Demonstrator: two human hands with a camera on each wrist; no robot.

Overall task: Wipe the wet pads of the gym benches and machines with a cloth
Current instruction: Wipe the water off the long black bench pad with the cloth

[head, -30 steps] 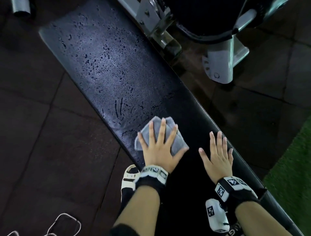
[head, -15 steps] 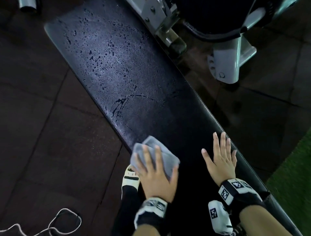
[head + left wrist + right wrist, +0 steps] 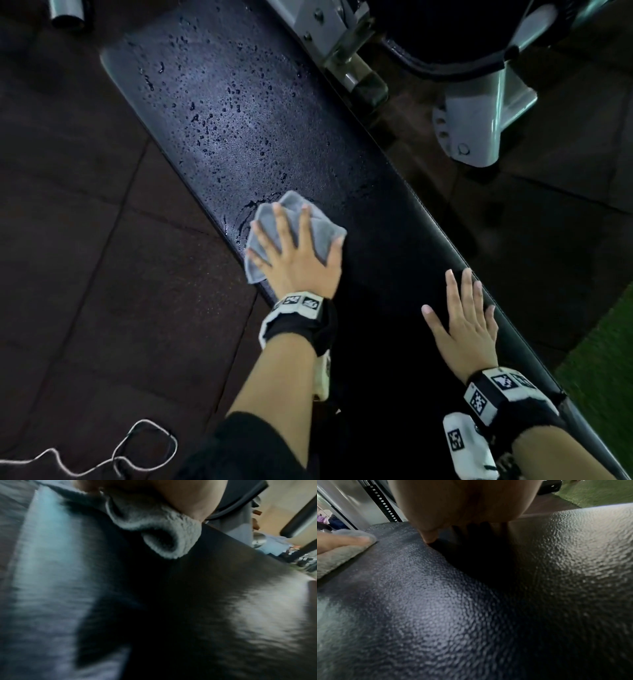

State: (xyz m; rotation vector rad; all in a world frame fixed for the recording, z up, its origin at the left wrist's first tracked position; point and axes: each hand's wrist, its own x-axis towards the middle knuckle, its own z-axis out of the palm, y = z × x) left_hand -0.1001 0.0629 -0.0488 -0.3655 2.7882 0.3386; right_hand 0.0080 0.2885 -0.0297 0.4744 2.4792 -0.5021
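A long black bench pad (image 3: 239,137) runs diagonally through the head view, its far half beaded with water drops and its near half dark. My left hand (image 3: 298,253) lies flat with spread fingers on a folded grey cloth (image 3: 270,219), pressing it onto the pad near the left edge. The cloth (image 3: 154,524) bunches under my palm in the left wrist view, and the cloth (image 3: 339,553) also appears at the left of the right wrist view. My right hand (image 3: 462,315) rests flat on the pad (image 3: 471,615) near its right edge, holding nothing.
A grey metal machine frame (image 3: 479,116) and a bracket (image 3: 329,31) stand beside the pad's far right. Dark rubber floor tiles (image 3: 85,240) lie to the left, with a white cord (image 3: 137,452) on them. Green turf (image 3: 603,370) borders the right.
My left hand first pulled the cloth back toward me, then pushed it forward up the pad to the edge of the droplets. The right hand stays put.
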